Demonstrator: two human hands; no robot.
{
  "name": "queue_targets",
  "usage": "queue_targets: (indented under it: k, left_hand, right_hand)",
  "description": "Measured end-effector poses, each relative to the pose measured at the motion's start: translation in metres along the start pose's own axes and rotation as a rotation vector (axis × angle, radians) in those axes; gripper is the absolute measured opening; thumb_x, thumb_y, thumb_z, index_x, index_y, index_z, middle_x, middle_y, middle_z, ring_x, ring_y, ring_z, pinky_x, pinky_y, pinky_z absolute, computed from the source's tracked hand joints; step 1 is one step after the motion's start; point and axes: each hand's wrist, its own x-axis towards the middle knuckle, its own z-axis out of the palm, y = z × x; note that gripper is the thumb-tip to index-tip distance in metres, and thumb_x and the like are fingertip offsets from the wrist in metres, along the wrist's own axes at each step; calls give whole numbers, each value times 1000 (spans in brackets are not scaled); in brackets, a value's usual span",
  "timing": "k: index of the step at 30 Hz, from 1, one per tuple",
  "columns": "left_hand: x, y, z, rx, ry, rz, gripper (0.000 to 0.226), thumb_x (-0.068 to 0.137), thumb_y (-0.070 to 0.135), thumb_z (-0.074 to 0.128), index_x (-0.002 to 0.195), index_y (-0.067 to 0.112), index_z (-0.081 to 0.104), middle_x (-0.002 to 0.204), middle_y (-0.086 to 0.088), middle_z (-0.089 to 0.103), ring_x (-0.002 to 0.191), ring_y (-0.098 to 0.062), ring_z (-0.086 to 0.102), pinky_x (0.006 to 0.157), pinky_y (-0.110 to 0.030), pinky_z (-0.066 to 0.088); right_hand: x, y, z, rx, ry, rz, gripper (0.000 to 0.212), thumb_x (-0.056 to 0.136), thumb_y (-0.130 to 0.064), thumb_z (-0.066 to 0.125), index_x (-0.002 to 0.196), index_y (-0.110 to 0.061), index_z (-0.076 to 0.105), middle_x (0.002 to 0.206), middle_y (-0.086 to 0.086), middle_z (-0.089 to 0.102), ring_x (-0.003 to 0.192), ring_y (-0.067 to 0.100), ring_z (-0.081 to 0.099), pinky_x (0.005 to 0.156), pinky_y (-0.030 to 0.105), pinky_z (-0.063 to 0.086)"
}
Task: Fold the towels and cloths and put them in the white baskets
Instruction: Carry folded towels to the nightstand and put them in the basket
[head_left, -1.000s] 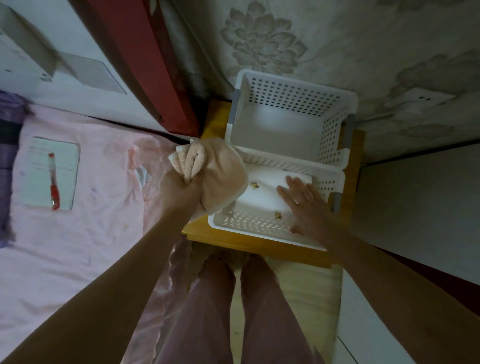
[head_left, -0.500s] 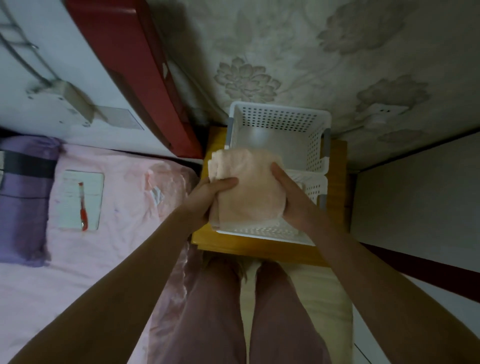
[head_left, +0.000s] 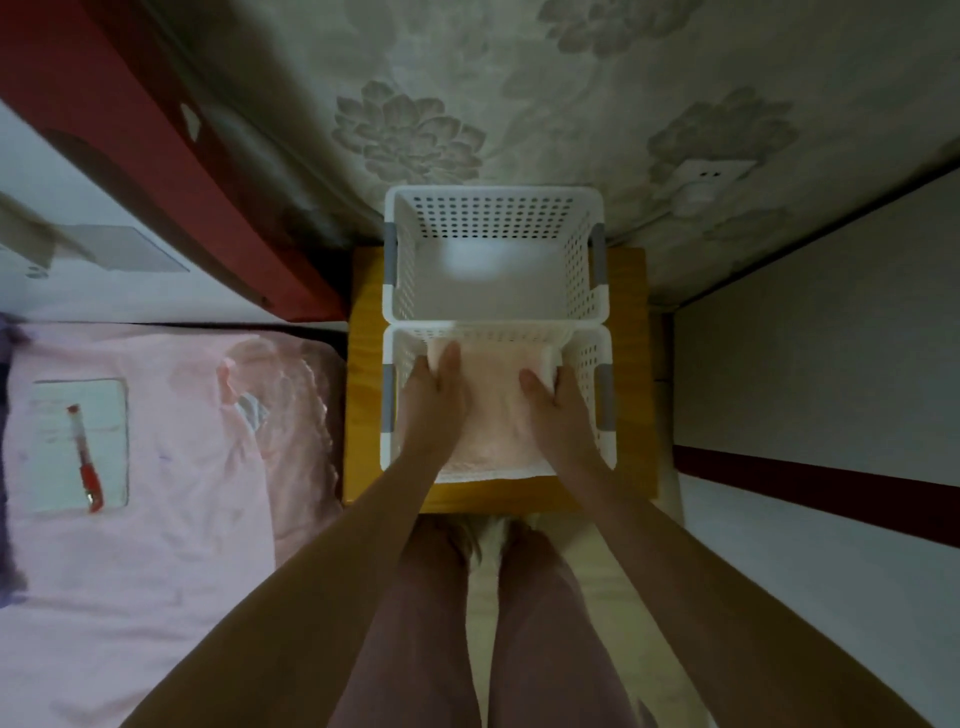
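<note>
A folded peach towel (head_left: 493, 415) lies inside the near white basket (head_left: 589, 358). Both of my hands are down in that basket. My left hand (head_left: 431, 400) holds the towel's left side and my right hand (head_left: 556, 410) holds its right side. Each thumb lies on top of the towel, and the fingers are tucked down along its edges, out of sight. A white layer shows under the towel at the basket's front edge. The far white basket (head_left: 493, 218) stands right behind the near one, with nothing in it.
Both baskets sit on a small wooden stand (head_left: 363, 374) against a flowered wall with a socket (head_left: 706, 176). A bed with a pink sheet (head_left: 171, 519) is on the left, with a notepad and red pen (head_left: 83, 452) on it. A dark red panel (head_left: 156, 156) leans at upper left.
The towel went from my left hand alone, to both hands above the basket, and is now down inside the near basket. My right hand left the basket's floor and took the towel's right side.
</note>
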Motion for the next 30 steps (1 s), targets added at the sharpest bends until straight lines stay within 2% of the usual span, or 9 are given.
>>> queue_targets:
  k: [4,7,10,16,19,21,23,26,30]
  left_hand:
    - [14,-19,27,89,41,51,44,103,45,29,120,13,53,88,6,56,75,-4,55,61,-20,40]
    - [31,-30,43,127,76,72,45,103,46,28,109,11,56,76,6,55,68,-8,53,59,-26,39]
    - [46,-47,55,120,79,75,43,103,45,28,101,12,56,75,4,57,71,-13,58,58,-26,42]
    - [59,-63,63,224,60,79,37,104,42,29,87,16,50,66,7,50,61,-2,48,50,-16,30]
    - [62,-67,64,200,69,84,35,104,39,32,87,15,51,68,6,51,61,-5,49,49,-16,31]
    - [61,-69,57,186,95,144,33,104,36,35,92,14,56,76,2,58,67,-9,53,55,-25,40]
    - [56,-65,40,211,148,315,28,103,30,38,107,12,59,98,-2,63,89,-14,58,77,-30,50]
    - [45,-57,9,365,266,585,30,99,20,47,125,8,54,127,-10,53,115,-19,47,100,-22,34]
    - [51,-66,-6,358,304,338,54,99,38,41,143,6,36,141,-17,44,127,-32,45,102,-46,41]
  right_hand:
    - [18,22,2,-159,85,-129,28,102,-36,42,123,-18,43,83,-17,51,76,4,57,59,17,40]
    - [37,35,7,-201,92,-105,30,102,-38,41,120,-15,45,81,-16,50,71,1,52,60,23,40]
    - [52,49,12,-148,86,-63,34,102,-39,42,120,-10,44,88,-5,57,76,14,58,72,35,46]
    - [69,60,15,-86,61,74,38,102,-34,43,127,-5,40,112,8,58,104,27,58,85,38,47]
    - [71,61,16,-151,84,70,36,101,-30,47,125,-4,41,115,9,57,102,26,58,78,33,43]
    - [63,60,14,-322,156,-29,38,100,-28,48,127,-1,41,117,12,53,100,24,54,76,34,45]
    - [49,56,8,-497,212,-173,42,99,-27,50,130,0,41,122,17,51,104,27,55,81,40,53]
    - [33,46,-1,-755,224,-536,35,99,-31,45,122,-5,52,114,13,58,101,27,59,79,39,55]
    - [50,49,3,-1078,-121,-1037,62,93,-50,48,139,-9,41,145,16,45,134,33,41,110,49,35]
